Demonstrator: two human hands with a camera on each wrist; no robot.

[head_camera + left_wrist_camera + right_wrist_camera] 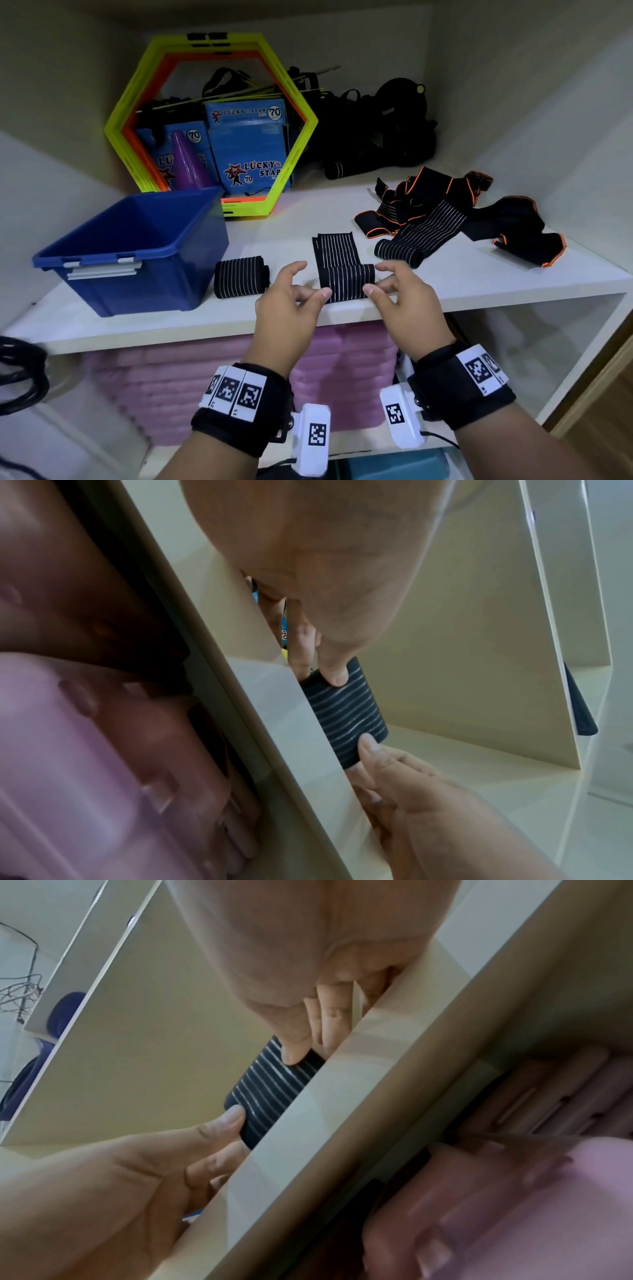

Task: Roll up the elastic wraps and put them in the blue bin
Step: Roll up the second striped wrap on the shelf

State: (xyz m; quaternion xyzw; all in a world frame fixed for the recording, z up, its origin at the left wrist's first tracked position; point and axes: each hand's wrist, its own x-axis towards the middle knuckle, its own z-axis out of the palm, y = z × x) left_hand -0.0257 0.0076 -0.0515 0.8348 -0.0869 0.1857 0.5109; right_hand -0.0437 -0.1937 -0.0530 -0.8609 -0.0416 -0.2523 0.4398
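A black elastic wrap with white stripes (346,282) lies partly rolled at the front edge of the white shelf (154,325). Its flat tail (335,248) runs toward the back. My left hand (313,279) pinches the roll's left end and my right hand (375,279) pinches its right end. In the left wrist view the thumb (337,677) presses on the roll (346,712). The right wrist view shows the right thumb (294,1053) on the roll (270,1088). A finished roll (241,277) lies beside the open blue bin (85,250); I see nothing in the bin.
Loose wraps lie at the right: a striped one (411,240) and a tangle of black wraps with orange trim (462,209). Yellow and orange hexagon rings (301,137), blue boxes (250,147), a purple cone (190,161) and black gear (376,130) fill the back. A pink container (205,377) sits below.
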